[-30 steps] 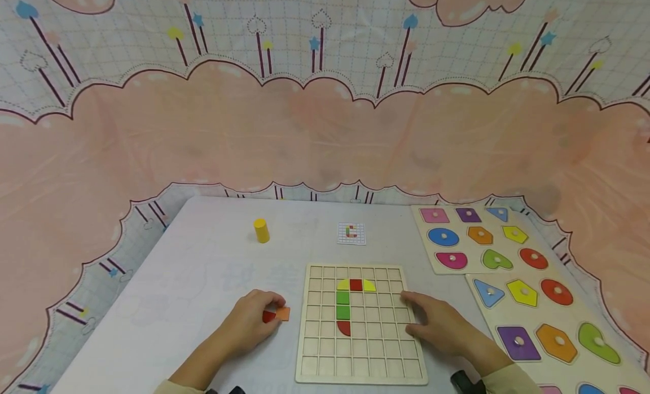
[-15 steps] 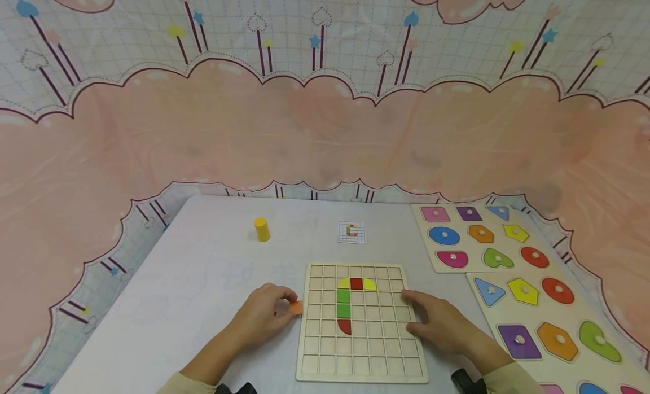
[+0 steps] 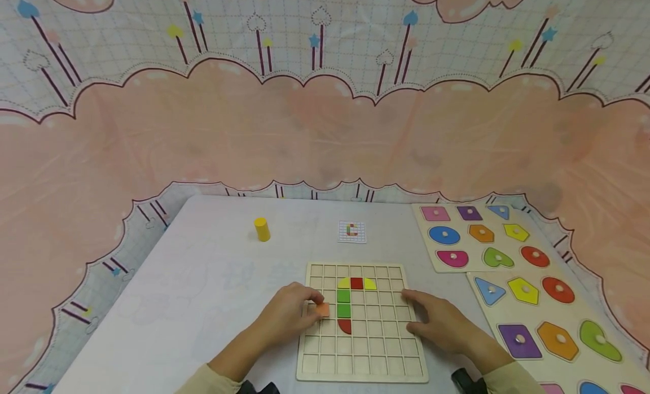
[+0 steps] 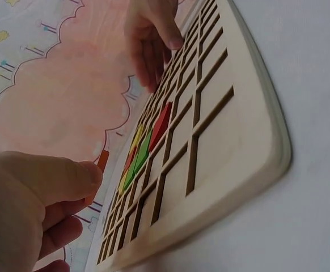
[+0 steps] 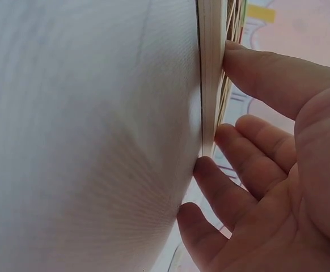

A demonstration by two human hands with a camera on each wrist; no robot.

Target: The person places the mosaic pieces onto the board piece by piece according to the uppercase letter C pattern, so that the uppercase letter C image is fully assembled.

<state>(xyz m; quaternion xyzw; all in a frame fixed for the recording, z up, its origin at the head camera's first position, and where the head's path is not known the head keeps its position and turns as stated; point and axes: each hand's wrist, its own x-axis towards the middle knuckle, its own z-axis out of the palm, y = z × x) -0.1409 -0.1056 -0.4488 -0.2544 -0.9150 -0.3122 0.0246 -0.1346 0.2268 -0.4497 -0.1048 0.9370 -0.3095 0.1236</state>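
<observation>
Pinched at the fingertips of the left hand [image 3: 291,320]: a small orange tile [image 3: 323,310], held low over the left columns of the wooden grid board [image 3: 361,370], just left of the green squares [image 3: 343,303], lower centre of the head view. Also seen as an orange sliver past the thumb in the left wrist view [image 4: 102,160]. Whether already seated in a cell or just above it, cannot tell. Held by one edge, probably to leave the rest free to drop between the ribs.

Right hand [image 3: 439,325] laid flat, fingers loosely spread, holding nothing, fingertips against the board's right edge [image 5: 209,85] — seemingly bracing it against sliding.

Already in the grid: yellow quarter pieces flanking a red square [image 3: 356,283] on top, two green squares below, a red quarter piece [image 3: 345,326] at the bottom.

Further out: pattern card [image 3: 352,232] above the board, yellow cylinder [image 3: 261,229] to upper left, two peg-shape puzzle boards [image 3: 479,236] along the right edge, all on the white table [image 3: 193,270].
</observation>
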